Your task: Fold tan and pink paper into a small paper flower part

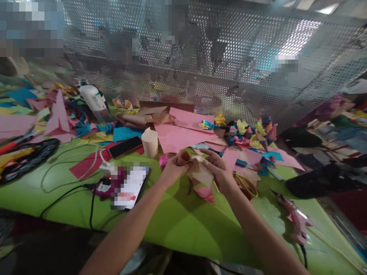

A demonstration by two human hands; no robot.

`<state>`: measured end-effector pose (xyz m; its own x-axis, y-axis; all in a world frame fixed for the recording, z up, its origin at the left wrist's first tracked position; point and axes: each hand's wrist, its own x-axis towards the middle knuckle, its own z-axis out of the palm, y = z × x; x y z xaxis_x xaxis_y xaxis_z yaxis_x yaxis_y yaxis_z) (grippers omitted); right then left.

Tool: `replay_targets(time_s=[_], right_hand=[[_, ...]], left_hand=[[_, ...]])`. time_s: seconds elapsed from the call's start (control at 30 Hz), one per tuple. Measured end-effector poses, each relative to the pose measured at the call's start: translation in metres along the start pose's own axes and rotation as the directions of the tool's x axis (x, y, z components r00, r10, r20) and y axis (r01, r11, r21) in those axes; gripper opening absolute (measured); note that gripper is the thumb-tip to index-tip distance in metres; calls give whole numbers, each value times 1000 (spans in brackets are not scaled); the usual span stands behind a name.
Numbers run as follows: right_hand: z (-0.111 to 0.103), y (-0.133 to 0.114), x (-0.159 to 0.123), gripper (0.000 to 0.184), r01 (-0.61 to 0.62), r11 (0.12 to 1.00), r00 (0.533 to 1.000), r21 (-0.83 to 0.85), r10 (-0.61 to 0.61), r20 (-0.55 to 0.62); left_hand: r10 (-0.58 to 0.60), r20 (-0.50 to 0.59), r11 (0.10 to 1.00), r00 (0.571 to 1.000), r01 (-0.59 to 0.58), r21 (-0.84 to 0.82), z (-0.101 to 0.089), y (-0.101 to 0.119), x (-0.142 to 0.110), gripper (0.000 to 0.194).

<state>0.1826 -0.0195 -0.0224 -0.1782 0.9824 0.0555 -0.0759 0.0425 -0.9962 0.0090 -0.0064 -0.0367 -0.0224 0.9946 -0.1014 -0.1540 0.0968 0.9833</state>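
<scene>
Both my hands meet over the green table (177, 225), gripping one folded piece of tan paper (200, 172). My left hand (173, 166) pinches its left end with closed fingers. My right hand (219, 168) holds the right side, fingers curled over the fold. A pink folded paper piece (205, 193) lies on the table just below the tan one. Yellow-handled scissors (246, 183) rest right of my right wrist.
A paper cup (150, 142) and a black phone (125, 147) stand behind my left hand. A second phone (130, 187) with cables lies left. Pink sheets (177, 133), folded paper flowers (252, 133), a pink glue gun (295, 217) and a white bottle (93, 99) surround the workspace. Perforated metal screen behind.
</scene>
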Motion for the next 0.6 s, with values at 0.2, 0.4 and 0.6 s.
replay_targets(time_s=[0.2,0.4,0.6], right_hand=[[-3,1,-10,41,109,989,994,-103,-107,21],[-7,-6,-12,19,235,959,910,-158,-275,-312],[5,-2,-24,9,307,913,860,-268,-387,-331]], left_hand=[[-39,81,998,996,42,-38,1,-9,0,20],[106,230,990,967,-124,63,2,-13,-4,27],[129,246,976,961,-167,140,2,-21,-4,15]])
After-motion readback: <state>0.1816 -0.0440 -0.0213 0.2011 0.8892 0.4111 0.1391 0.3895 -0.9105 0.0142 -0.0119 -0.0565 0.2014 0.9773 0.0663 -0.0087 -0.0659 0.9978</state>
